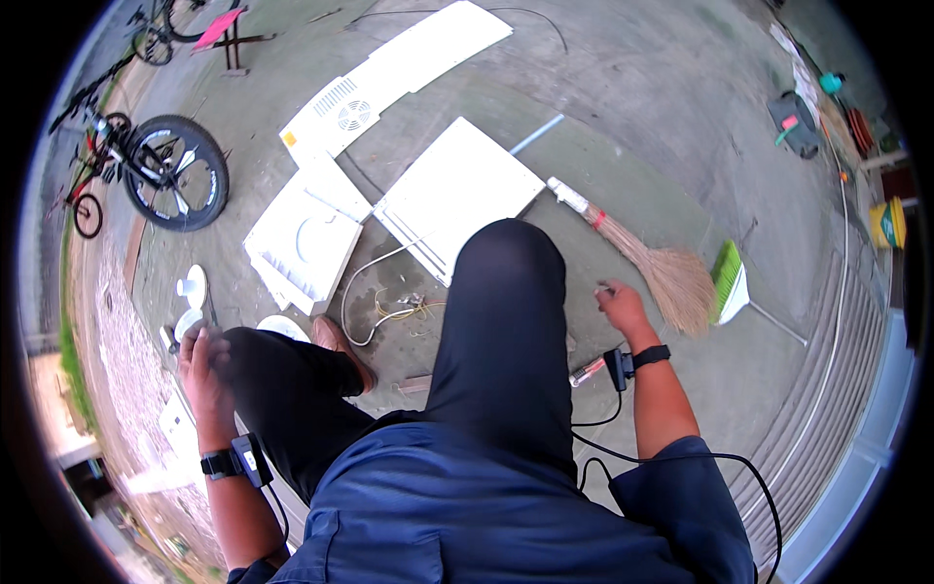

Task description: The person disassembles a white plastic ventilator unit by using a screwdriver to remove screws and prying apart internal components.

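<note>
My right hand (625, 310) is out beyond my right knee, low over the concrete. Its finger and thumb close on something small and dark that I cannot make out. My left hand (206, 372) is beside my left knee with curled fingers. Dark shapes blur around its fingertips, so any held thing is unclear. Just past that hand lie white round parts (196, 286). A red-and-white tube-like item (587, 372) lies below my right hand, near the wrist. Between my legs, a white cord (352, 302) curves around yellow wires (416, 310) and small scraps on the ground.
Ahead lie a large white panel (467, 180), a white plastic housing (302, 234) and a long vented panel (394, 73). A straw broom (662, 273) and a green brush (728, 277) lie to the right. A bicycle (175, 173) stands at the far left.
</note>
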`<state>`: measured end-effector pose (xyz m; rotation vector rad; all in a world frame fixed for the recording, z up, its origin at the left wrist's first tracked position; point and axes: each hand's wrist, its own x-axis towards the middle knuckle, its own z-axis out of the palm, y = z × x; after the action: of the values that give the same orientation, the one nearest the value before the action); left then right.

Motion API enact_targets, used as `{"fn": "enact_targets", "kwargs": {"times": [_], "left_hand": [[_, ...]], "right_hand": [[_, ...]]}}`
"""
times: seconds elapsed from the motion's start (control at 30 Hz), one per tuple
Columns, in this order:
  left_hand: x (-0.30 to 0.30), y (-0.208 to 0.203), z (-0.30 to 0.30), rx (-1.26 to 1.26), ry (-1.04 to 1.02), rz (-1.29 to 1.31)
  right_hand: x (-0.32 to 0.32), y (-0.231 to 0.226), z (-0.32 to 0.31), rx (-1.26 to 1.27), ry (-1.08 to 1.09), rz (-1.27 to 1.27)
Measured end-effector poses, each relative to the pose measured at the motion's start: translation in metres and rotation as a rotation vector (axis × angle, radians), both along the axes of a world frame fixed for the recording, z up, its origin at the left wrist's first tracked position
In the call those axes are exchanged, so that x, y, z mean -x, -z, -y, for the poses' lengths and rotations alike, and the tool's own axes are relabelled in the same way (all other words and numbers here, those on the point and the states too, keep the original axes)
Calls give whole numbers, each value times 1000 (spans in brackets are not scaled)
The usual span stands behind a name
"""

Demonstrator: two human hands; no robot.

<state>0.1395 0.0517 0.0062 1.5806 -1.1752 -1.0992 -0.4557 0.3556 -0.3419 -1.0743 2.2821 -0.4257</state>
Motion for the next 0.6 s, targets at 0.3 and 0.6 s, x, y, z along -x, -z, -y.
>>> {"fn": "enact_targets", "kwargs": {"times": [0.3, 0.6], "left_hand": [[-29, 1, -12, 83, -2, -140], [-60, 11, -23, 143, -34, -174]], "right_hand": [[57, -168, 130, 269, 92, -57], [-30, -379, 259, 601, 5, 351]]}}
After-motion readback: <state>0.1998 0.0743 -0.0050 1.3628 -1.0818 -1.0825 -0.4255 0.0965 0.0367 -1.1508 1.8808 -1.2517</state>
